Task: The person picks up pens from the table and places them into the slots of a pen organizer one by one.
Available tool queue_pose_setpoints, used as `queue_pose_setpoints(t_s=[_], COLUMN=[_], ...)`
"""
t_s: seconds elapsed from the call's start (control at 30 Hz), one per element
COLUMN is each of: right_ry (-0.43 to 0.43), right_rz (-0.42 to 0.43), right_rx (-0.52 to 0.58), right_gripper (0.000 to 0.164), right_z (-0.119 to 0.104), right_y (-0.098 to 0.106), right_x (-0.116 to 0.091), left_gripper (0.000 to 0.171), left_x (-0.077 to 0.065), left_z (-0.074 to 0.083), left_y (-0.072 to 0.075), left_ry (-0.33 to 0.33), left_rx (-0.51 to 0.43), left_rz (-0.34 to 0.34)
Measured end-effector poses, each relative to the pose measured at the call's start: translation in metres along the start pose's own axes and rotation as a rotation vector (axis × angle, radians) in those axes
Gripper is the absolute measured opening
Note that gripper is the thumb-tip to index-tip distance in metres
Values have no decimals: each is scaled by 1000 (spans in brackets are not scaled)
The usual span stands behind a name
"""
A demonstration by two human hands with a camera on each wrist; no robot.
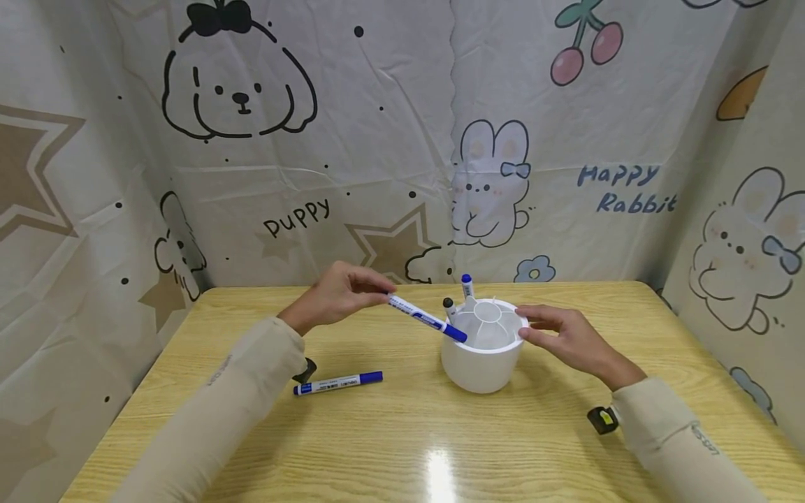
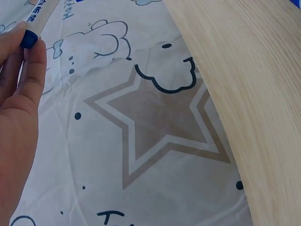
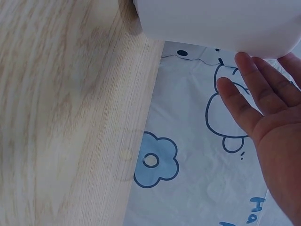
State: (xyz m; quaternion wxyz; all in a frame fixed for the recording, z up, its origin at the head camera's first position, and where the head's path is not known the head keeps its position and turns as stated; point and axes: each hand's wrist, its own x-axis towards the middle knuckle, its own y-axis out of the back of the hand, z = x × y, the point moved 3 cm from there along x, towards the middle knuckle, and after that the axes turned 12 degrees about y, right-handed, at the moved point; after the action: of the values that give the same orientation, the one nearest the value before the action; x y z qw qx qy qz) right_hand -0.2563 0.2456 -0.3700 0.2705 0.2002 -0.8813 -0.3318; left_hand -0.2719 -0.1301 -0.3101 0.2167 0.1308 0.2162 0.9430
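My left hand (image 1: 342, 297) pinches a whiteboard marker (image 1: 418, 314) by one end between thumb and fingers. The marker slants down to the right, its blue cap over the near-left rim of a white round pen holder (image 1: 481, 370). In the left wrist view, the marker's blue end (image 2: 29, 40) shows at the fingertips. My right hand (image 1: 566, 339) touches the holder's right rim with thumb and fingertips; in the right wrist view, its extended fingers (image 3: 240, 96) lie near the holder's wall (image 3: 211, 23). A black-ended marker (image 1: 449, 307) and a blue-ended marker (image 1: 467, 285) stand in the holder.
Another blue-capped marker (image 1: 337, 383) lies on the wooden table (image 1: 390, 447), left of the holder and in front of my left hand. The holder has compartments around a central ring (image 1: 488, 311). A printed cloth (image 1: 390, 140) hangs behind the table and at both sides.
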Motion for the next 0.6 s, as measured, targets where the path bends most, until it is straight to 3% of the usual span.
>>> queue_pose_setpoints(t_s=[0.6], right_ry=[16], right_rz=[11], right_rx=[0], right_gripper=[41], right_z=[0], right_y=[-2], right_x=[1], left_gripper=[17], left_x=[12], left_z=[16], left_y=[-18], left_ry=[-43], left_rx=[6], left_rz=[6])
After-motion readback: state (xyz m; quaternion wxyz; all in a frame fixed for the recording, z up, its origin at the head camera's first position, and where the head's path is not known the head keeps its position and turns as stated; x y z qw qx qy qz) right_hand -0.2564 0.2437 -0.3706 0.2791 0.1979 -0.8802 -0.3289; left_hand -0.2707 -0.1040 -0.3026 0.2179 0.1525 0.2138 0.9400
